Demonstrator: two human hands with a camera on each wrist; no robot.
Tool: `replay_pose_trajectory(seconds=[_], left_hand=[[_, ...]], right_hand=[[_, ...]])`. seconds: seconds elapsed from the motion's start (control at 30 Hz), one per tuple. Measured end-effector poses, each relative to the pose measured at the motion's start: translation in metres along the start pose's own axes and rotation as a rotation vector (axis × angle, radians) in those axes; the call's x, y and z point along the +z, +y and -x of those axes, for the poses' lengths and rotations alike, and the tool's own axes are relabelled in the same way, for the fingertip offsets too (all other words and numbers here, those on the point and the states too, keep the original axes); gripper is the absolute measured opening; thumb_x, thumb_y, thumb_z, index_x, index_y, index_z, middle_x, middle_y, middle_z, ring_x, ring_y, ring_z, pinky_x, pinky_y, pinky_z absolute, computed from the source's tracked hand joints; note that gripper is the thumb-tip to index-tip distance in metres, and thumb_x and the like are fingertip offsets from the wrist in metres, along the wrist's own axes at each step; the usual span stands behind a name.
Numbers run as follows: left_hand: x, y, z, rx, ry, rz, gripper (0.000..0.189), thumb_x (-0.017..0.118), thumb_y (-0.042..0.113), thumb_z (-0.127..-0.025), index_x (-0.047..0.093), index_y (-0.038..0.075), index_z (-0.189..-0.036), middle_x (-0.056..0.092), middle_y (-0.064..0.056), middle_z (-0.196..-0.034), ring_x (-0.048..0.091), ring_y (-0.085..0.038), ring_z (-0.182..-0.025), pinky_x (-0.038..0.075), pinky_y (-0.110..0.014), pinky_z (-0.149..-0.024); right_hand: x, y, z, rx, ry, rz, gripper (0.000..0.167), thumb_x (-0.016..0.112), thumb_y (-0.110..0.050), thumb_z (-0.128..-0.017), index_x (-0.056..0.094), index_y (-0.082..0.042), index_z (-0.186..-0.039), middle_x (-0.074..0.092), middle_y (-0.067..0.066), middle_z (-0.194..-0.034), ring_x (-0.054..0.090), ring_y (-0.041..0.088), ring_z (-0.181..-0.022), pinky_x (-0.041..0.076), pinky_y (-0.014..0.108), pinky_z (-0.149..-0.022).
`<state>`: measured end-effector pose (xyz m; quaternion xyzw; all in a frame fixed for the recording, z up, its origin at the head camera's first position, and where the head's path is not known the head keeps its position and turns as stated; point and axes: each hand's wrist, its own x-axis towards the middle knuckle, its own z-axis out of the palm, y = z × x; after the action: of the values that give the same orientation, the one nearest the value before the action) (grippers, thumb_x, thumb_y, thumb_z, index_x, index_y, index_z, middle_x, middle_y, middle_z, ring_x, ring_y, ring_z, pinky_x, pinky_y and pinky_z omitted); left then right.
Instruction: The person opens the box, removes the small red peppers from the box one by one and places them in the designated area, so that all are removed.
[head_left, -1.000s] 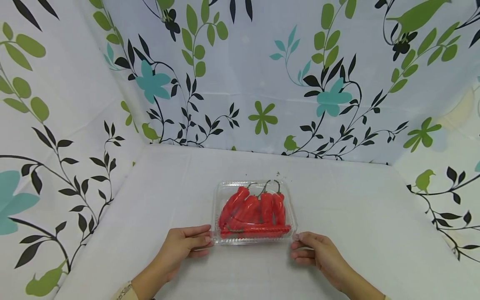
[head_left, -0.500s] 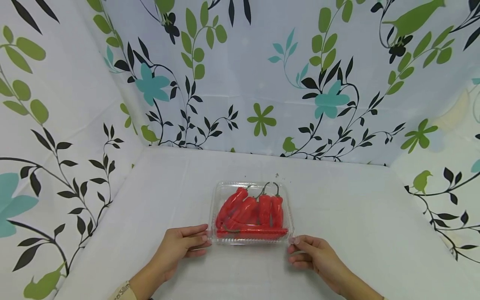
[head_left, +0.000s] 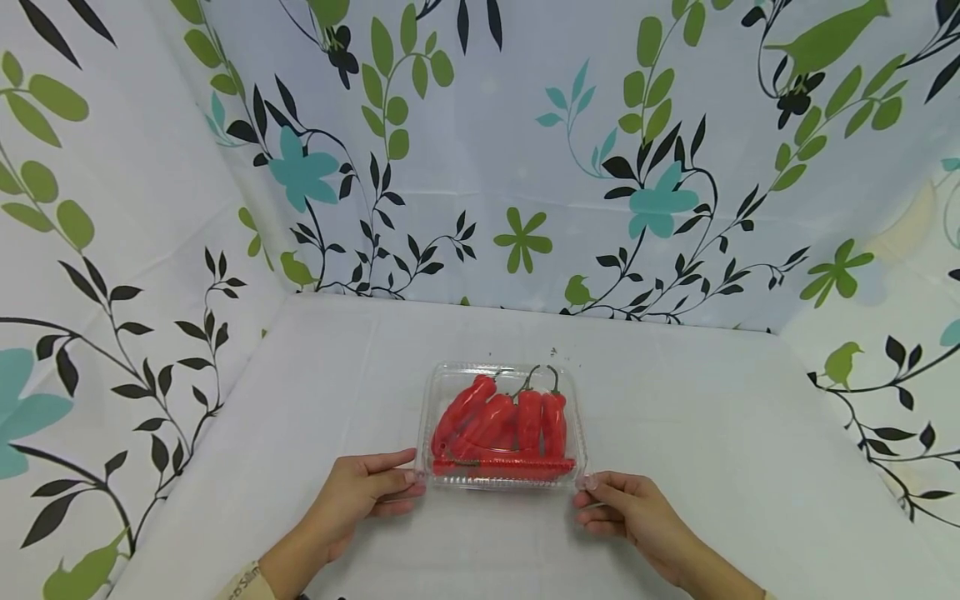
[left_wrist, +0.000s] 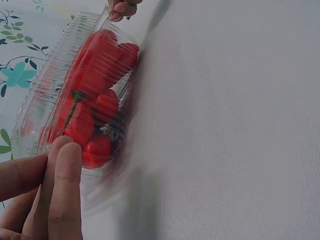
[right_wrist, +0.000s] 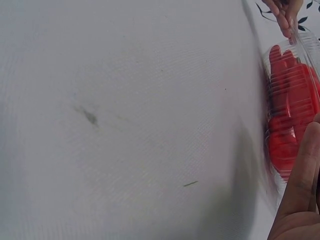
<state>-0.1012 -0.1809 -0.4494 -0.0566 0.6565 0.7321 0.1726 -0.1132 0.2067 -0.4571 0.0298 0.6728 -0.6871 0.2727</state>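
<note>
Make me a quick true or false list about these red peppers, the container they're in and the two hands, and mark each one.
1. The red peppers are inside the clear plastic container. True.
2. The left hand holds the container's far left corner. False: it holds the near left corner.
3. The right hand is at the container's near right corner. True.
4. The peppers' stems are red. False: they are green.
5. The surface under the container is black. False: it is white.
</note>
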Motion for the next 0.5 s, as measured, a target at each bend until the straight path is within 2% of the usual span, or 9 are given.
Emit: replay_pose_trajectory(seconds=[0.17,0.5], left_hand=[[0.0007,-0.001,-0.0015,0.006,0.003,0.008,0.052,0.07,0.007,-0.095,0.05,-0.014,-0.139,0.072,-0.019,-0.113,0.072,-0.028,-0.1,0.061,-0.039,-0.083],[0.0046,-0.004,-0.0038,0.026,0.058,0.024,0.048,0.068,0.003,-0.095,0.052,-0.015,-0.137,0.073,-0.021,-0.11,0.074,-0.025,-0.093,0.062,-0.035,-0.081]], right_hand=[[-0.0014,0.0008,-0.0005,-0.002,-0.006,-0.002,0.042,0.064,-0.026,-0.101,0.06,0.011,-0.121,0.072,0.013,-0.104,0.072,0.018,-0.088,0.061,0.033,-0.083],[-0.0018,-0.0002,-0.0012,-0.004,-0.02,-0.002,0.036,0.06,-0.024,-0.103,0.062,0.008,-0.119,0.072,0.013,-0.106,0.072,0.017,-0.087,0.061,0.032,-0.083]])
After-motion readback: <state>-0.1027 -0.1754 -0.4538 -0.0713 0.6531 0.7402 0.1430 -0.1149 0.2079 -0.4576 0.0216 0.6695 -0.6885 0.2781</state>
